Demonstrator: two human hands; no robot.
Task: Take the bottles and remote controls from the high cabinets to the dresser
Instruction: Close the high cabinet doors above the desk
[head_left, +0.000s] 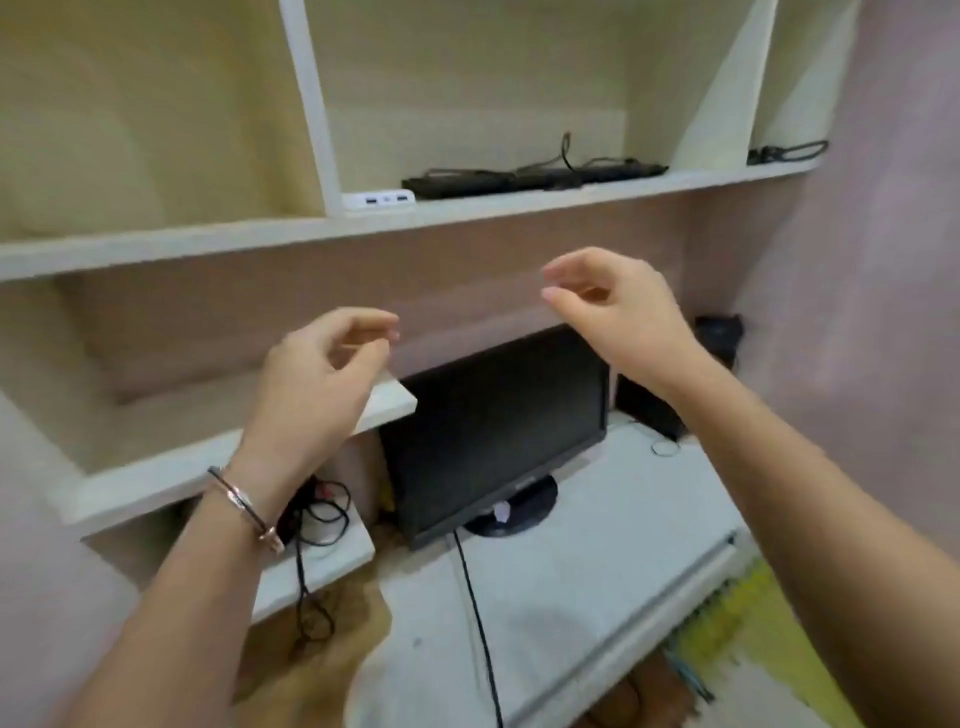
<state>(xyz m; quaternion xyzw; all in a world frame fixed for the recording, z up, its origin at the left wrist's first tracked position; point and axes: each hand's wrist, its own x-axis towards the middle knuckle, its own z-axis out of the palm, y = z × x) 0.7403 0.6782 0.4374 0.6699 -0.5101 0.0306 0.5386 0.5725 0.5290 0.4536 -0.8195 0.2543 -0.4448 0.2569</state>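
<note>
My left hand is raised in front of the lower white shelf, fingers loosely curled and apart, holding nothing; a bracelet sits on its wrist. Higher and to the right, my right hand is also empty with thumb and fingers apart, just below the upper shelf board. No bottle or remote control is visible. On the upper shelf lie long black devices with cables and a small white box with ports.
A black monitor stands on the white desk top, its cable running toward me. Tangled black cables lie on a small white ledge at left. A dark speaker stands at the right. Pink walls enclose the alcove.
</note>
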